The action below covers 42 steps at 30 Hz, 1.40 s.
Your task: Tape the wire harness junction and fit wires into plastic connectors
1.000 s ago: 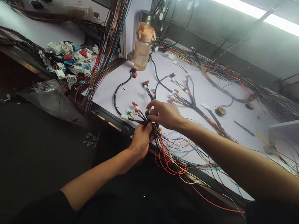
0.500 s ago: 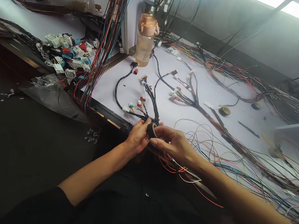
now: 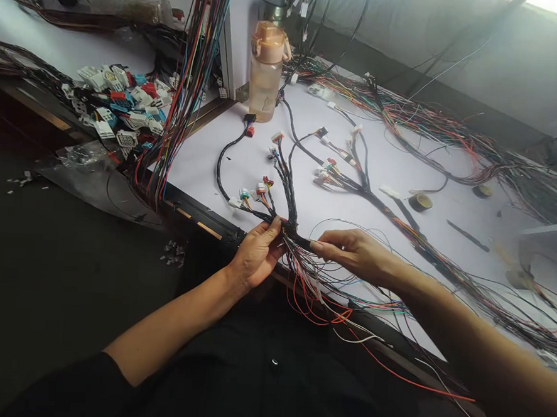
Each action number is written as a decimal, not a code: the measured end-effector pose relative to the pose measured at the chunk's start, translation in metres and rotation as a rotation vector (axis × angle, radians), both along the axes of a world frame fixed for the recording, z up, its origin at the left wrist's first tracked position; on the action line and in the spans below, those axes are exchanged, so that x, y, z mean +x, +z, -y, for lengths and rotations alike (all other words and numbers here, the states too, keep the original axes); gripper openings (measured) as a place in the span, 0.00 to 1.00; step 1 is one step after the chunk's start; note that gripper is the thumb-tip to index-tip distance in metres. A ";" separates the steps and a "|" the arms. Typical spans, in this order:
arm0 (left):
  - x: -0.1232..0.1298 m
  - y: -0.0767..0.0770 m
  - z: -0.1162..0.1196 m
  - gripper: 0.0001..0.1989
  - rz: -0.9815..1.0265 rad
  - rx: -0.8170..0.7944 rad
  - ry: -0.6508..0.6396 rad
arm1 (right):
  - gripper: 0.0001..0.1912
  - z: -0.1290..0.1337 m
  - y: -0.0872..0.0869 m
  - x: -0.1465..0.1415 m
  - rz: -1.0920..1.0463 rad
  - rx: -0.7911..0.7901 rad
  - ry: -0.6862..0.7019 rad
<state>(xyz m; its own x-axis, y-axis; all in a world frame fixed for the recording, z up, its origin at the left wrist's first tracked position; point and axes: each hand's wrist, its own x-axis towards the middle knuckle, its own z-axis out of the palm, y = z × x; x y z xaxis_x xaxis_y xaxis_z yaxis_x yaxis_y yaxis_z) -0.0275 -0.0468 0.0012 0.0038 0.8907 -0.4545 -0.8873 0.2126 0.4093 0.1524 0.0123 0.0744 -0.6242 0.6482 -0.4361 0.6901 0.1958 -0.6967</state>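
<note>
At the table's front edge, my left hand is closed round a wire harness, thumb on top, where its black-wrapped branches come together. My right hand, to the right of it, pinches black tape that stretches taut from the harness to my fingertips. The tape roll itself is hidden from view. Beyond my hands the branches fan out on the table, ending in white, red and teal connectors. Below and between the hands, loose thin wires spill over the edge, many of them red.
A water bottle stands at the back left. A second harness runs across the white table. Tape rolls and a dark blade-like strip lie to the right. Hanging wires and piled connectors are at left.
My right hand has moved right, away from my left hand, drawing the black tape out straight. The tape roll seen earlier between the hands no longer shows. My left hand keeps its hold.
</note>
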 end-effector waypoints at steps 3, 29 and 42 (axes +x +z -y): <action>-0.002 0.000 0.001 0.08 -0.016 0.064 -0.034 | 0.23 -0.014 -0.004 0.000 0.092 0.068 0.069; -0.010 -0.002 0.001 0.15 -0.323 0.165 -0.073 | 0.11 -0.039 -0.033 -0.040 -0.050 0.349 0.280; -0.005 -0.003 0.005 0.17 -0.456 0.082 0.092 | 0.13 -0.027 -0.073 -0.061 -0.512 0.299 0.060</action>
